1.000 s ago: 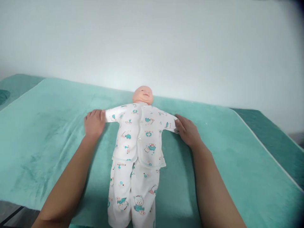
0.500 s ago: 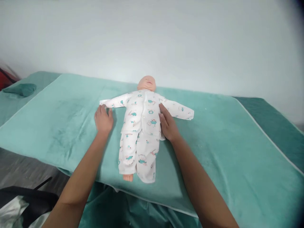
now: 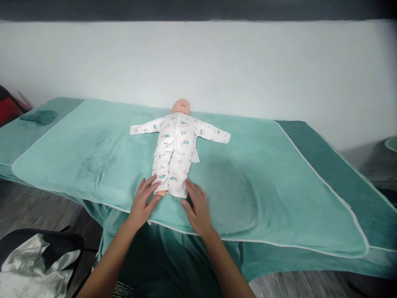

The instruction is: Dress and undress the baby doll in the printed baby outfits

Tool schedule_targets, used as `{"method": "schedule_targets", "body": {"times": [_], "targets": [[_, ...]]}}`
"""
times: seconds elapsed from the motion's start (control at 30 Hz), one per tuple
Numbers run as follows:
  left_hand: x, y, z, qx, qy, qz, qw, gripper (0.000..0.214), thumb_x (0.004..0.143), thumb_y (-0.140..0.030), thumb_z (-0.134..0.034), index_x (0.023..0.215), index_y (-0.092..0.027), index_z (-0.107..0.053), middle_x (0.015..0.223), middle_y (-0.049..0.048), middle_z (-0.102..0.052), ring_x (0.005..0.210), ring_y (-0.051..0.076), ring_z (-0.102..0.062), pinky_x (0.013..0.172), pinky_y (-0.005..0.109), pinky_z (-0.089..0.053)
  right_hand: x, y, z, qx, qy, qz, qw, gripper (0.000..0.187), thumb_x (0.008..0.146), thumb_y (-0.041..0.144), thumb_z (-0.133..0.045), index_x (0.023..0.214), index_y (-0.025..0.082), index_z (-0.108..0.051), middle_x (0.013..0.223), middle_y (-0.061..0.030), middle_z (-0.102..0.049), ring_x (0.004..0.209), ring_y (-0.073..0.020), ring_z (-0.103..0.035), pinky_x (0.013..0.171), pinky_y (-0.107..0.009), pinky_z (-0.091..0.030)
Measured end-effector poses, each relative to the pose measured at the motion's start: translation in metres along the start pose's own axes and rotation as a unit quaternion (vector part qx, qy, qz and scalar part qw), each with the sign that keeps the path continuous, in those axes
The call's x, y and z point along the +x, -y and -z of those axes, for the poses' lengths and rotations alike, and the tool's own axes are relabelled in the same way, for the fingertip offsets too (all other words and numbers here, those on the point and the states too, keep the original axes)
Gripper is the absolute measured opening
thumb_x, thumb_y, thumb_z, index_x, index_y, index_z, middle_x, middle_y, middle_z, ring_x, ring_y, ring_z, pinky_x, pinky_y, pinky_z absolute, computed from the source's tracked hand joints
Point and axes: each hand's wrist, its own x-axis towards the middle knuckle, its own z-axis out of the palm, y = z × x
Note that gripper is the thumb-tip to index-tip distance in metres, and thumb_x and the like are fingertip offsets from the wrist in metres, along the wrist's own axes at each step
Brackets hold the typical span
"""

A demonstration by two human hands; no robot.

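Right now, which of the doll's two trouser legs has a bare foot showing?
The near trouser leg by the left hand: a bare foot pokes out below it. The other trouser leg, by the right hand, shows none.

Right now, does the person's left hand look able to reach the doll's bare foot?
Probably yes: the left hand is beside the bare foot, which pokes out below the trouser leg, and nothing visible lies between them.

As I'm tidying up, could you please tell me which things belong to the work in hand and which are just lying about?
Seemingly in use:
- doll
- patterned top
- patterned trousers
- light green cover

Apparently lying about:
- pale cloth, lower left
- red-and-black item, far left
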Motion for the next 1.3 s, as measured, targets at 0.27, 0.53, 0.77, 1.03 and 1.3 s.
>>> {"method": "schedule_targets", "body": {"times": [0.27, 0.53, 0.77, 1.03, 1.3], "targets": [[-0.013, -0.021, -0.017, 0.069, -0.071, -0.069, 0.993, 0.027, 0.097, -0.03, -0.058, 0.123, -0.03, -0.066, 0.136, 0.0117, -0.058, 0.124, 0.025, -0.061, 0.102, 0.044, -0.055, -0.017, 0.031, -0.014, 0.076, -0.124, -0.119, 0.982, 0.019, 0.095, 0.024, -0.054, 0.11, 0.025, -0.065, 0.107, -0.0068, -0.071, 0.104, -0.026, -0.065, 0.096, -0.047, -0.048], [-0.015, -0.025, -0.003, 0.105, -0.066, -0.117, 0.985, 0.027, 0.097, -0.02, -0.051, 0.115, -0.033, -0.067, 0.111, 0.0082, -0.064, 0.092, 0.021, -0.066, 0.079, 0.037, -0.059, -0.009, 0.055, 0.002, 0.193, -0.228, -0.144, 0.943, 0.006, 0.093, 0.025, -0.053, 0.093, 0.026, -0.059, 0.093, -0.0041, -0.06, 0.089, -0.0225, -0.06, 0.081, -0.038, -0.051], [-0.013, -0.015, -0.015, 0.181, -0.05, -0.167, 0.968, 0.033, 0.095, -0.017, -0.053, 0.122, -0.032, -0.067, 0.115, 0.0105, -0.066, 0.099, 0.024, -0.067, 0.084, 0.042, -0.058, -0.023, 0.045, -0.01, 0.196, -0.138, -0.169, 0.956, 0.016, 0.096, 0.031, -0.054, 0.109, 0.025, -0.062, 0.107, -0.0065, -0.066, 0.099, -0.0239, -0.064, 0.085, -0.04, -0.056], [-0.013, -0.001, -0.035, 0.11, -0.106, -0.097, 0.983, 0.032, 0.093, -0.022, -0.057, 0.122, -0.03, -0.067, 0.108, 0.0109, -0.059, 0.104, 0.025, -0.064, 0.089, 0.043, -0.059, 0.004, 0.057, -0.052, -0.007, -0.182, -0.197, 0.963, 0.061, 0.095, 0.047, -0.061, 0.148, 0.025, -0.043, 0.155, -0.0204, -0.045, 0.137, -0.0441, -0.046, 0.105, -0.07, -0.042], [-0.016, 0.003, -0.027, 0.106, -0.159, -0.138, 0.972, 0.046, 0.094, -0.014, -0.057, 0.137, -0.03, -0.06, 0.115, 0.0099, -0.053, 0.107, 0.022, -0.061, 0.089, 0.037, -0.057, 0.009, 0.042, -0.06, -0.039, -0.21, -0.179, 0.96, 0.056, 0.097, 0.026, -0.052, 0.151, 0.022, -0.039, 0.15, -0.0183, -0.053, 0.141, -0.0352, -0.048, 0.109, -0.06, -0.044]]}}
